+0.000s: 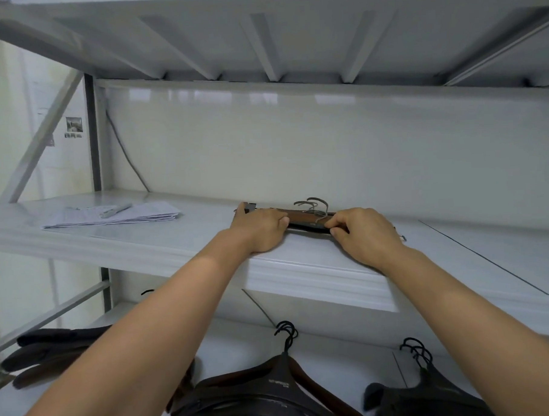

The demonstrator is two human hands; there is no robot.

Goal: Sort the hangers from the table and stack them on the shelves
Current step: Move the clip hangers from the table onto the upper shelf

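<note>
A small stack of brown wooden clip hangers with grey metal hooks lies flat on the upper white shelf. My left hand lies over the stack's left end, fingers curled on it. My right hand pinches the stack near the hooks and covers its right part; a metal clip peeks out at the far right. On the lower shelf below, dark hangers lie in piles, with another dark pile to the right and one to the left.
A sheaf of papers with a pen on top lies on the upper shelf's left part. Another shelf's underside hangs close overhead. A grey upright post and a diagonal brace stand at the left.
</note>
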